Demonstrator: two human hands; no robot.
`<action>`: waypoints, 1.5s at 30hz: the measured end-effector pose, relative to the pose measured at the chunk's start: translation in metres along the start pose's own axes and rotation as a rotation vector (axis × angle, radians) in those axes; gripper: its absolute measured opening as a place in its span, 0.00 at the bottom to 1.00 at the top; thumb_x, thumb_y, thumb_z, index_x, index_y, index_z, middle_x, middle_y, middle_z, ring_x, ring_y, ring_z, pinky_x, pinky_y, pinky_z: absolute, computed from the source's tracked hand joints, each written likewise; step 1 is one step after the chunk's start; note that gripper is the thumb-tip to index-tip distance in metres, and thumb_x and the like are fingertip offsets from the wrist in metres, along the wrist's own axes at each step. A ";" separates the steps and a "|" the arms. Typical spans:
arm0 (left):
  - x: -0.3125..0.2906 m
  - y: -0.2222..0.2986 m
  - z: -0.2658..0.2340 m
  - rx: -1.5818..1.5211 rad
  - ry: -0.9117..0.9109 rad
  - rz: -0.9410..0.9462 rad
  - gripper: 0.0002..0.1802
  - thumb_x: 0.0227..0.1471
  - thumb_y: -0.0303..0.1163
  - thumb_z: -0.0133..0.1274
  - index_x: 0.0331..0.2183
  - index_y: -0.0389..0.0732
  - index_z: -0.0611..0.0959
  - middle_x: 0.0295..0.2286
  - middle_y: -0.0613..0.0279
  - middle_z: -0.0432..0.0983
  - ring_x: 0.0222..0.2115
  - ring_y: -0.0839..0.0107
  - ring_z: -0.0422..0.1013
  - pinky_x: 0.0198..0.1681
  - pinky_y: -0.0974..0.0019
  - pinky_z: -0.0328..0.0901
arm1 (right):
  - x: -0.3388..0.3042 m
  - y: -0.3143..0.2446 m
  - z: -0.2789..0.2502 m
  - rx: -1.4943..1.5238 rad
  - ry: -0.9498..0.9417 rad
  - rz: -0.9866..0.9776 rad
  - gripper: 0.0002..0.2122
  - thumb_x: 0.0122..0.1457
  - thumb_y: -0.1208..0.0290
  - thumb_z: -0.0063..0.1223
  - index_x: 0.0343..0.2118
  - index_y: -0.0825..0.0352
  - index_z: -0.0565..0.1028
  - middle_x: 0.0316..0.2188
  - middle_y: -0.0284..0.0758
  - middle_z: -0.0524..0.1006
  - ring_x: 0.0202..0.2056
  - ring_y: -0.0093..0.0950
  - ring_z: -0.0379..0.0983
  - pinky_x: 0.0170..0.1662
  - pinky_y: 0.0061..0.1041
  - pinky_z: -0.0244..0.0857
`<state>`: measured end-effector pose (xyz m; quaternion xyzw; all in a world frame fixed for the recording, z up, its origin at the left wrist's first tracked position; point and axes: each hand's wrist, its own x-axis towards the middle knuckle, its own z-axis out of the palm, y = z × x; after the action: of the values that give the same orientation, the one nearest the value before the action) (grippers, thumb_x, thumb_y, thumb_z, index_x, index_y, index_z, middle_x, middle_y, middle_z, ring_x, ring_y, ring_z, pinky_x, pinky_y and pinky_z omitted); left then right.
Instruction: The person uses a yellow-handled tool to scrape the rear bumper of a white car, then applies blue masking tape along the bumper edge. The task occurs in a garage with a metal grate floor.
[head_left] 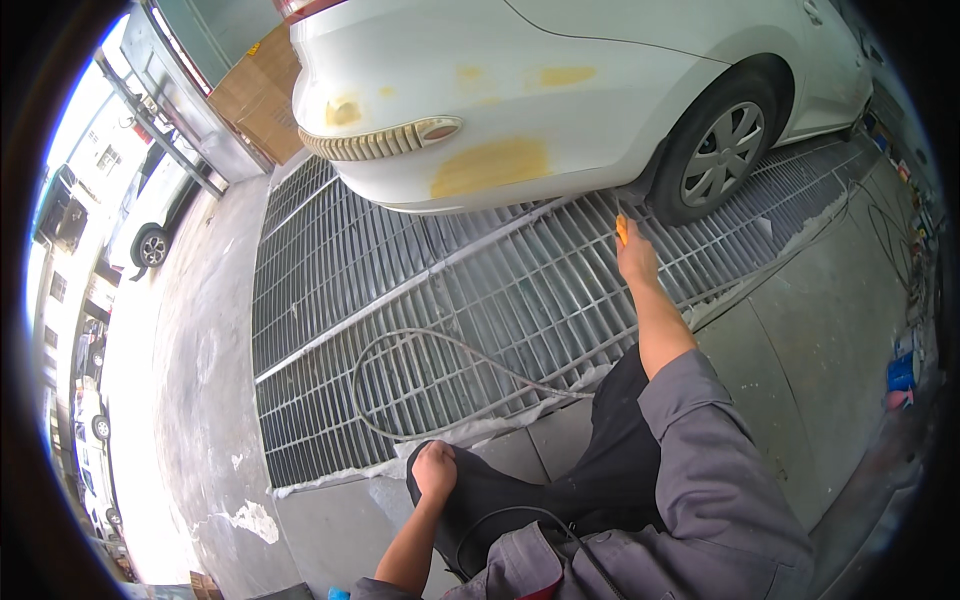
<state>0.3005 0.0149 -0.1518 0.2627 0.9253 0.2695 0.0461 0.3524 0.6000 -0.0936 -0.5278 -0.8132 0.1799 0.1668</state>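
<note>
My right hand [637,252] reaches forward with its fingers wrapped round an orange-handled tool [622,229]. The tool points up toward the lower bumper edge just ahead of the car's rear wheel [718,150]; its far end is too small to make out. Above it stands a white car [590,120], its rear bumper marked with yellow filler patches [492,166] and a ribbed yellowish strip [385,140]. Closed loosely, my left hand [434,470] rests on my dark-trousered knee, and nothing shows in it.
Metal floor grating [500,290] runs beneath the car, with a looped hose [400,336] lying across it. Cardboard [250,92] leans behind the bumper. Cables [890,235] and a blue container [901,373] lie at the far right. Other parked cars [150,225] stand outside at left.
</note>
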 end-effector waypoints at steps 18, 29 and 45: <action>-0.002 0.001 -0.002 0.002 0.011 0.015 0.07 0.49 0.24 0.51 0.23 0.43 0.81 0.26 0.54 0.81 0.32 0.49 0.79 0.36 0.49 0.72 | 0.004 -0.008 0.006 -0.151 -0.026 -0.023 0.26 0.72 0.59 0.54 0.68 0.60 0.60 0.48 0.51 0.81 0.47 0.50 0.83 0.48 0.48 0.80; 0.000 -0.001 0.001 -0.009 0.007 -0.007 0.08 0.48 0.23 0.50 0.23 0.42 0.82 0.27 0.52 0.81 0.32 0.48 0.79 0.37 0.50 0.71 | -0.005 -0.002 -0.003 -0.128 0.003 -0.024 0.26 0.72 0.59 0.54 0.68 0.58 0.61 0.45 0.51 0.82 0.46 0.51 0.83 0.47 0.48 0.79; 0.000 -0.004 0.004 -0.024 0.021 0.017 0.07 0.50 0.24 0.51 0.23 0.43 0.82 0.27 0.52 0.81 0.32 0.47 0.79 0.36 0.48 0.72 | -0.004 0.015 -0.006 -0.113 -0.036 0.026 0.24 0.70 0.60 0.58 0.64 0.59 0.65 0.43 0.51 0.84 0.47 0.53 0.82 0.49 0.52 0.77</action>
<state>0.2999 0.0140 -0.1571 0.2674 0.9201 0.2838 0.0373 0.3687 0.6023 -0.0951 -0.5434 -0.8181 0.1453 0.1196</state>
